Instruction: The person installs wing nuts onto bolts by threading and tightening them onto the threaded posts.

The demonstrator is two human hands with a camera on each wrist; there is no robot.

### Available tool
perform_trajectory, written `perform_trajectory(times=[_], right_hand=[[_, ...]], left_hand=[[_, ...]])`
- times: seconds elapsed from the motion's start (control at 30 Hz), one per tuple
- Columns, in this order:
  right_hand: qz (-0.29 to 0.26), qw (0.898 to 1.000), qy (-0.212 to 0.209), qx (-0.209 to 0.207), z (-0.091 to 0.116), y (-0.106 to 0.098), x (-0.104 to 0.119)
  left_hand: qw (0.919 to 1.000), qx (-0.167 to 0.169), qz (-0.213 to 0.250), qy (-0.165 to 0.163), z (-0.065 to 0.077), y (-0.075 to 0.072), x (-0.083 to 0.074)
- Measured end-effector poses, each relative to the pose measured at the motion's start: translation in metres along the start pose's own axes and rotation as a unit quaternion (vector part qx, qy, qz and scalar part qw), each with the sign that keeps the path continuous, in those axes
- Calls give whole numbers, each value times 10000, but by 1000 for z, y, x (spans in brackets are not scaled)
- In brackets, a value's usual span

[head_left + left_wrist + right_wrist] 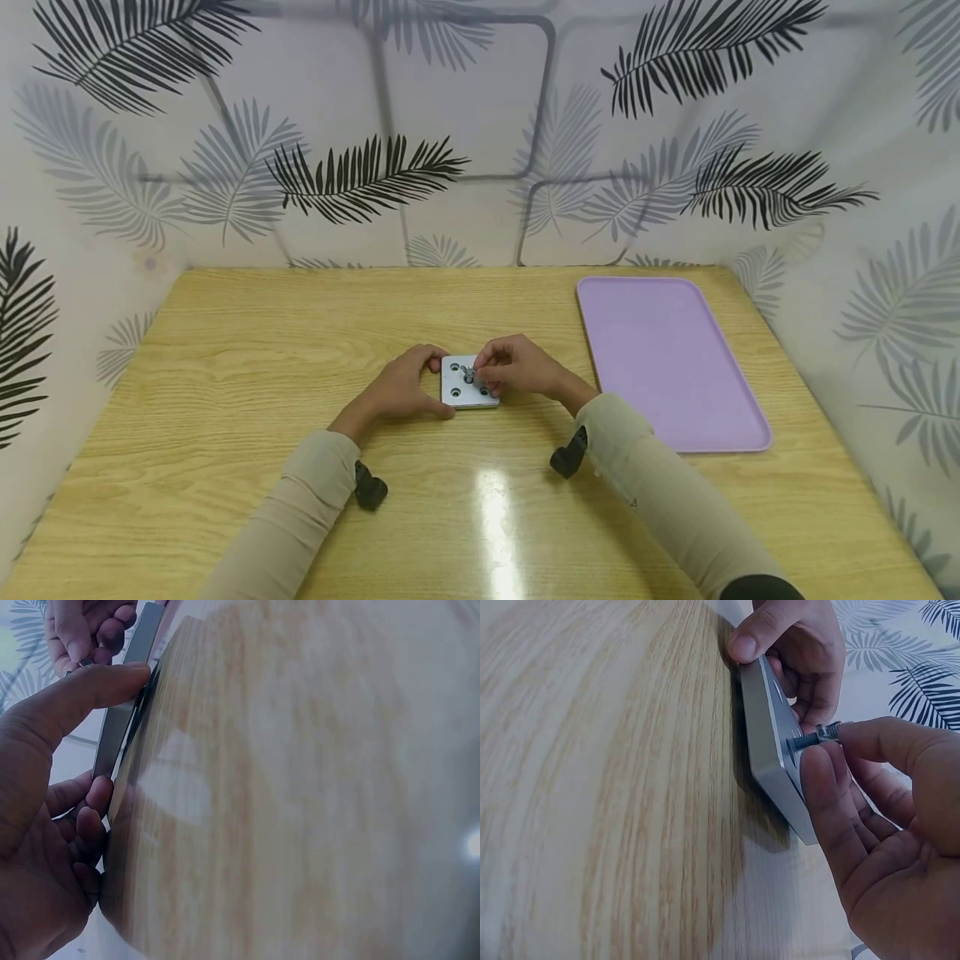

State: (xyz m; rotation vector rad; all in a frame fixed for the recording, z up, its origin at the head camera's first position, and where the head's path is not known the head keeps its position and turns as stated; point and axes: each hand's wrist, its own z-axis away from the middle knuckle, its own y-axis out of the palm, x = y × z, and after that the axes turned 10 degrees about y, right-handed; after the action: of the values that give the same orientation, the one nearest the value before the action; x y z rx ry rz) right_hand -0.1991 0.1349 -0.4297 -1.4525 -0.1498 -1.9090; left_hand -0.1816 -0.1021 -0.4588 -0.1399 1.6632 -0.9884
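A square silver metal plate [470, 399] with round holes lies on the table in the head view. From its middle stands a threaded bolt [804, 741], with a small winged nut [828, 732] near its top end. My left hand [401, 385] grips the plate by its edges; in the left wrist view the thumb [112, 684] presses the near side and fingers lie against the far end. At the bolt, my right hand [521, 367] pinches the winged nut between thumb and index finger [877, 740]. Those fingers partly cover the nut and one hole.
A light purple tray [667, 358] lies on the right side of the wooden table [300, 317]. Behind and beside the table hangs a pale cloth [465, 100] with a leaf print. Both wrists carry a small black camera [570, 452].
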Motion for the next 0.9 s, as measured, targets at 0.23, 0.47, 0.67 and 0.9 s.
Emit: perform_trajectory(times=[0.23, 0.47, 0.67, 0.9], right_hand=[[-4, 9998, -63, 166, -1, 0, 1], [265, 9989, -230, 301, -3, 1, 1], [372, 9989, -174, 225, -3, 2, 2], [400, 9989, -223, -86, -4, 1, -2]], left_hand=[[10000, 27, -26, -19, -1, 0, 0], [10000, 57, -46, -6, -1, 0, 1], [10000, 52, -27, -17, -1, 0, 1], [10000, 12, -27, -34, 0, 0, 0]])
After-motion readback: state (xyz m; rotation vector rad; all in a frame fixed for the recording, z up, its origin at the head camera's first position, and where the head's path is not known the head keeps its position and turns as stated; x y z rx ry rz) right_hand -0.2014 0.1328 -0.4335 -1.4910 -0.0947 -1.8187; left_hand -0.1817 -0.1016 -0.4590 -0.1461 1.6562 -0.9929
